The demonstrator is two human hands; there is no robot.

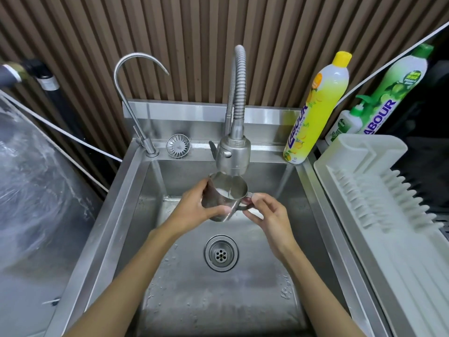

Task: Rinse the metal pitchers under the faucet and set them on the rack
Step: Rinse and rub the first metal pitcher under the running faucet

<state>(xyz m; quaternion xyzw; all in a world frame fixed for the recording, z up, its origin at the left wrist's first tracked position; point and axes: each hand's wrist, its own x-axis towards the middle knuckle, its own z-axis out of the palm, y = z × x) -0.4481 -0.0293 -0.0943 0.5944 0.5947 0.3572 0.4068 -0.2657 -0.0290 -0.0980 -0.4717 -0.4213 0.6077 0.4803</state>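
Steel faucet head (234, 154) partly hides the pitcher (229, 192).

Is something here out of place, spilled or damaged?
Only a small thing: a loose strainer lies on the sink ledge beside the faucet, not in the drain. Nothing looks spilled or damaged; the left hand and right hand hold the pitcher under the faucet.

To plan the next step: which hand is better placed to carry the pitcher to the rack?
Probably the right hand: it pinches the metal pitcher by its handle, and the white dish rack stands on that side. The left hand grips the body.
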